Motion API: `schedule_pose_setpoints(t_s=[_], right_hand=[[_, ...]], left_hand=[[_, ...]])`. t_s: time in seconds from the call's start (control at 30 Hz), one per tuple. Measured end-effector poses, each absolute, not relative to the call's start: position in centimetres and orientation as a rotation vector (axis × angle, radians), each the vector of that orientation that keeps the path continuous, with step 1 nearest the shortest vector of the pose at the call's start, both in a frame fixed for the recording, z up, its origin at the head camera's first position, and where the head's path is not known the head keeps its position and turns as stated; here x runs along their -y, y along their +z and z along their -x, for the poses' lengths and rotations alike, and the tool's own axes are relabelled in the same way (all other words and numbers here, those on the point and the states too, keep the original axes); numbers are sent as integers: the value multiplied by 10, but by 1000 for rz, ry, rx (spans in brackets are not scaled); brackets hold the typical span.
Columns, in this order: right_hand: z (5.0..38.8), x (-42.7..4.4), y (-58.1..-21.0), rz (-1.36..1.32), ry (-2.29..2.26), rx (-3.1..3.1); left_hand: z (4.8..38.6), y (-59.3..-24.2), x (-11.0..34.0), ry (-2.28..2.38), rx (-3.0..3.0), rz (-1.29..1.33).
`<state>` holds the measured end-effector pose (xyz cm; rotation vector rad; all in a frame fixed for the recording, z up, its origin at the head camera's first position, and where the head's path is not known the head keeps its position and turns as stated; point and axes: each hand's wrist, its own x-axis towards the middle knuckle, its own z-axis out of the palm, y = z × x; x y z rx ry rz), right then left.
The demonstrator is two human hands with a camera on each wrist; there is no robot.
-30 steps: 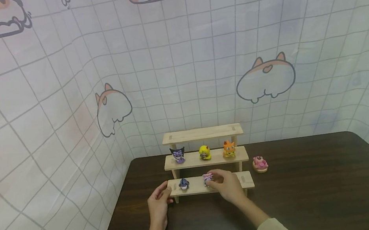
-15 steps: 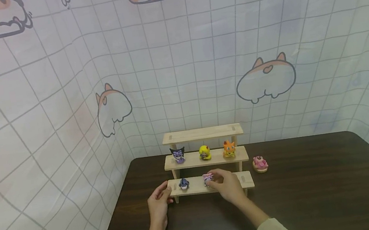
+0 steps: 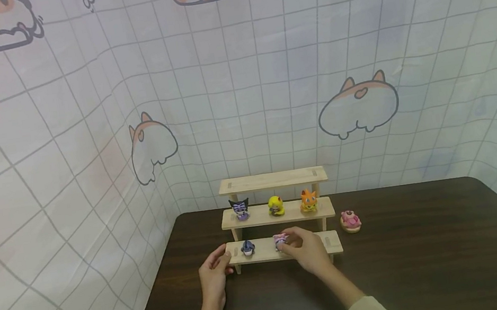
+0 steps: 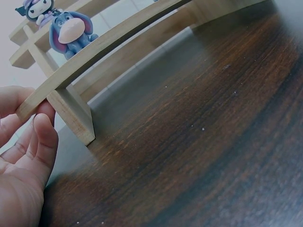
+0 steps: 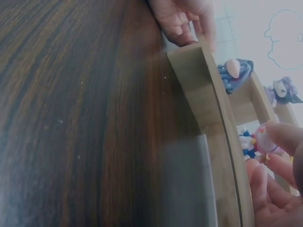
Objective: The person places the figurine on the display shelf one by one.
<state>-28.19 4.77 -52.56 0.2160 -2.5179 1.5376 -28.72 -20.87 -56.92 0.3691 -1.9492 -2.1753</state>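
A three-tier wooden display stand (image 3: 263, 252) stands on the dark table. My left hand (image 3: 213, 277) pinches the left end of its lowest board; in the left wrist view the fingers (image 4: 45, 130) curl under that end. With thumb and fingers my right hand (image 3: 310, 254) holds a small pink figurine (image 3: 279, 239) upright at the middle of the same board. The right wrist view shows this figurine (image 5: 265, 137) with pink, white and blue parts, partly covered by the fingers. To its left on that board sits a blue donkey figurine (image 4: 71, 35) with a pale muzzle.
On the middle board stand a purple-and-black figurine (image 3: 240, 210), a yellow one (image 3: 276, 206) and an orange one (image 3: 308, 201). A pink figurine with a tan base (image 3: 350, 221) sits on the table (image 3: 426, 246) right of the stand. A grid-patterned cloth (image 3: 249, 96) hangs behind.
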Motion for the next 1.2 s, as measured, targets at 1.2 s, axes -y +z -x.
schedule_pose_setpoints(t_s=[1.2], right_hand=[[297,-231,-546,35,1351,2610]], left_hand=[[290,-574,210,-2167,1942,-346]])
